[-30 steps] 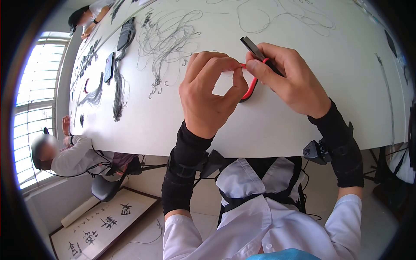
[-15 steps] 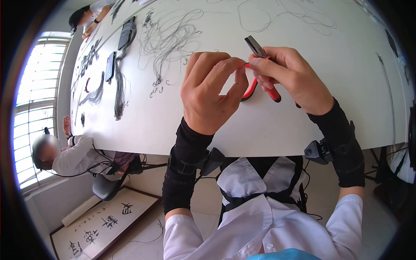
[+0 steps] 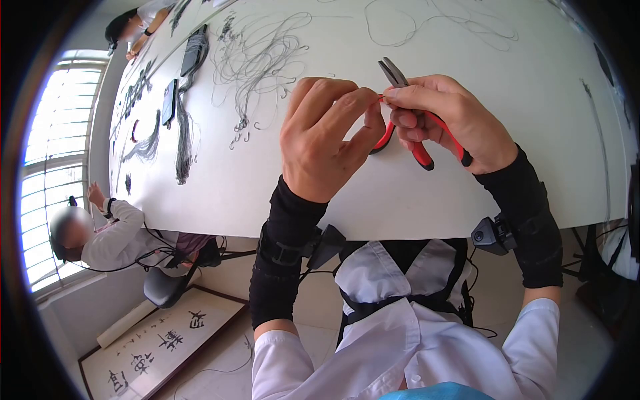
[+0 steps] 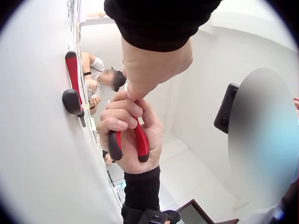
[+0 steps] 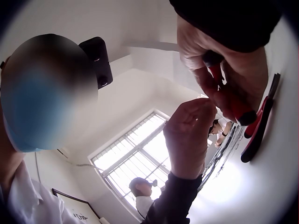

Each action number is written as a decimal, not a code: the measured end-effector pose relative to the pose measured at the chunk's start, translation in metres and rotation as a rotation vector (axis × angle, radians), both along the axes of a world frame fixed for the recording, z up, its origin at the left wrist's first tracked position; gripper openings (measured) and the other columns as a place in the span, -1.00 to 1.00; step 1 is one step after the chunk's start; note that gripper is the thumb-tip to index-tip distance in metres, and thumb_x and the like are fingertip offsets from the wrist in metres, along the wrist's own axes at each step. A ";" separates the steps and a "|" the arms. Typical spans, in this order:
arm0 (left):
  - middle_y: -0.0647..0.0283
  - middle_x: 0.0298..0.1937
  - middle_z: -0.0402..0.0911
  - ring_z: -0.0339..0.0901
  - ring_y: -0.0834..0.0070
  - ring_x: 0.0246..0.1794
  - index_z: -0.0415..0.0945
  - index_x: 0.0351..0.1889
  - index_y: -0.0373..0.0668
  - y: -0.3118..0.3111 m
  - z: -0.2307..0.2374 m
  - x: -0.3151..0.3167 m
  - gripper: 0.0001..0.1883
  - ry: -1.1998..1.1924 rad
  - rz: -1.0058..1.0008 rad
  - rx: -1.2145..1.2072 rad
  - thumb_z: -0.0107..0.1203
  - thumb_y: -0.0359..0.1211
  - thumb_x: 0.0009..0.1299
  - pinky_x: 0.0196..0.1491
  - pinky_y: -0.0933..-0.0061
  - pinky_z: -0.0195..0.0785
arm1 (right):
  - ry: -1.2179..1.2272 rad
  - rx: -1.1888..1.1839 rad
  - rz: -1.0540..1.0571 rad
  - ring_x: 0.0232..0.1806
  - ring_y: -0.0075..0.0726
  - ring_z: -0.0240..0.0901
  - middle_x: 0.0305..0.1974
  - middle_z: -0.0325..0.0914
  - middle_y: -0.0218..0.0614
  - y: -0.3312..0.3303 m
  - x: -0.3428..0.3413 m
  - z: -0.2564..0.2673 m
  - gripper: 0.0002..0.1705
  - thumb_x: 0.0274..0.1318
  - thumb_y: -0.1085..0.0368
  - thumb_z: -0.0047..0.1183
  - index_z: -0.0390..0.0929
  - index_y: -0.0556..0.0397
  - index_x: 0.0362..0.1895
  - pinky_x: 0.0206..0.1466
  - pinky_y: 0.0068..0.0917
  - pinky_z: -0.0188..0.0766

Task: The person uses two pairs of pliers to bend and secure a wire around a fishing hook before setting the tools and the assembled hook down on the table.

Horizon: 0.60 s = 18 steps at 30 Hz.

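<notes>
In the head view, my right hand [image 3: 457,120] holds red-and-black pliers [image 3: 421,155], their handles spread and jaws slightly apart, pointing away from me. My left hand [image 3: 323,143] pinches a tiny red piece [image 3: 381,98] between thumb and index finger; the fingertips of both hands meet there, partly hiding it. A second red-handled tool [image 3: 383,139] lies on the table, half hidden behind my left hand. In the left wrist view the held pliers' handles [image 4: 142,140] stick out of my right palm. The right wrist view shows the lying tool [image 5: 259,128] beside my right hand [image 5: 229,70].
Tangled thin line with hooks [image 3: 250,60] spreads over the white table [image 3: 427,200], left of my hands. Further left are dark line bundles [image 3: 182,147] and two phones [image 3: 169,103]. More loose line lies at the far side. Two people sit along the left edge.
The pliers have turned in my right hand: the handles have come out below the fingers and spread apart, and the jaws have parted slightly. My left hand has barely moved.
</notes>
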State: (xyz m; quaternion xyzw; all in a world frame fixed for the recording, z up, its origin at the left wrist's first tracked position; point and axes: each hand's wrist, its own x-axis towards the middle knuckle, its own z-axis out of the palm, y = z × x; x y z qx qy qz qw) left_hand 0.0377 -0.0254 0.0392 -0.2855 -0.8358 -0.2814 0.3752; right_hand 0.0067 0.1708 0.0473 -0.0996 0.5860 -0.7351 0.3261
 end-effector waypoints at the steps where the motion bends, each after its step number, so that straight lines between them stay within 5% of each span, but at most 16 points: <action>1: 0.28 -0.35 0.62 0.53 0.32 -0.33 0.65 -0.33 -0.17 0.000 0.000 0.000 -0.74 -0.004 -0.001 0.004 0.35 -0.62 0.03 -0.30 0.39 0.41 | 0.004 0.002 0.002 -0.53 -0.52 0.41 -0.53 0.42 -0.46 0.000 0.000 0.000 -0.65 0.34 0.08 0.04 0.49 0.03 -0.45 -0.39 -0.59 0.34; 7: 0.30 -0.36 0.66 0.55 0.35 -0.33 0.67 -0.33 -0.15 0.002 -0.002 0.001 -0.78 -0.119 0.013 0.091 0.32 -0.60 0.07 -0.31 0.41 0.44 | 0.072 0.031 -0.038 -0.53 -0.57 0.35 -0.52 0.42 -0.48 -0.001 0.002 0.001 -0.66 0.36 0.09 0.06 0.52 0.08 -0.39 -0.39 -0.61 0.31; 18: 0.21 -0.40 0.66 0.53 0.44 -0.38 0.66 -0.33 -0.27 0.003 -0.007 0.002 -0.92 -0.444 -0.063 0.399 0.22 -0.54 0.23 -0.25 0.45 0.42 | 0.579 0.264 -0.164 -0.50 -0.52 0.19 -0.55 0.33 -0.40 -0.002 0.001 -0.005 -0.66 0.34 0.14 0.08 0.55 0.22 -0.28 -0.38 -0.49 0.19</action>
